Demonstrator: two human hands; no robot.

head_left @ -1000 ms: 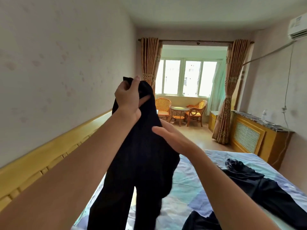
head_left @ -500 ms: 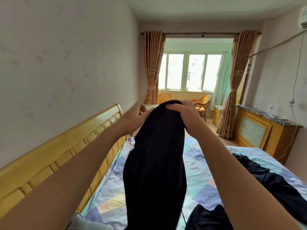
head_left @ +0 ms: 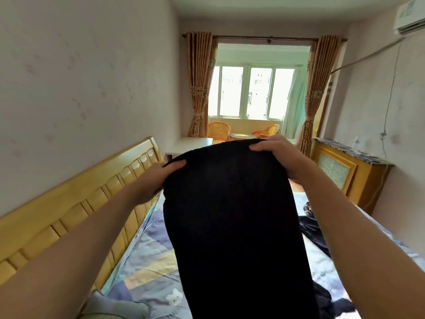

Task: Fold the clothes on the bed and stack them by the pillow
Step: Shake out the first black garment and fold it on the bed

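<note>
The bed (head_left: 147, 254), under a patchwork sheet, carries dark clothes (head_left: 315, 229) at right and a pillow (head_left: 119, 307) near the headboard.

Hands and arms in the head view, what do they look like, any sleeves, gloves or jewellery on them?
Both forearms are bare all the way to the frame's lower edge; no sleeve shows. The left hand and right hand wear no gloves, and no watch, bracelet or ring is visible on the parts in view. Some fingers are hidden behind dark fabric, so rings there cannot be ruled out.
</note>
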